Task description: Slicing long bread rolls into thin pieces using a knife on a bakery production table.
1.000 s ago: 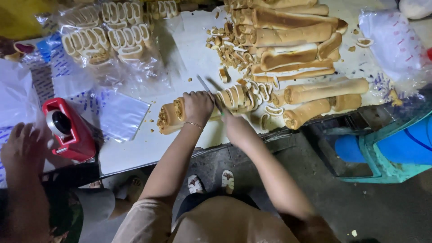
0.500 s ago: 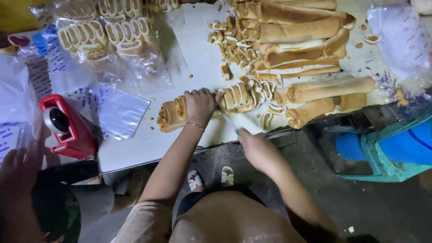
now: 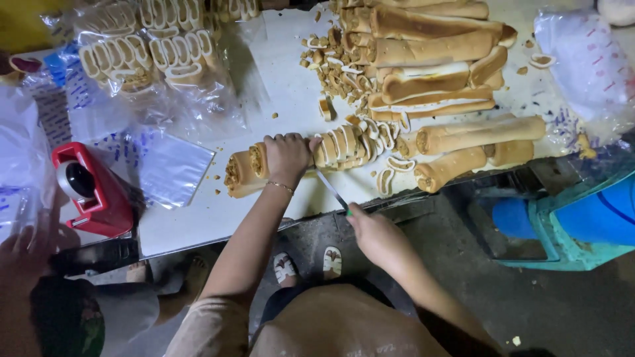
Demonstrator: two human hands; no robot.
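**Roll Slicing Station: Hand and Work Positions**

The white flat work table [image 3: 198, 225] spans the upper part of the head view and carries all the food items. At its far right lies a stack of long golden-brown baked rolls with cream filling [image 3: 430, 49]; two more whole rolls [image 3: 483, 135] lie nearer the front edge. At the far left, clear plastic bags of cut roll slices [image 3: 142, 56] rest on the surface. A red tape dispenser [image 3: 89, 188] stands at the left front corner, just beside a flat clear plastic bag [image 3: 175, 168]. A pile of crumbs and offcuts [image 3: 331, 66] sits between the bags and the stack.

The partly sliced tan roll with brown filling [image 3: 297, 158] lies across the table centre, near the front edge. Its right portion is already cut into slices that lean on one another; its left end is uncut.

The left hand [image 3: 288, 155] presses down on the middle of this roll, fingers curled over its top and closed around it.

The right hand [image 3: 374, 235] sits off the table's front edge, below the roll. Its fingers are wrapped tight on the handle of a thin-bladed knife [image 3: 331, 190], whose blade angles up toward the cut slices.

Another person's hand [image 3: 26, 248] appears at the left edge, near the dispenser; its finger state cannot be told
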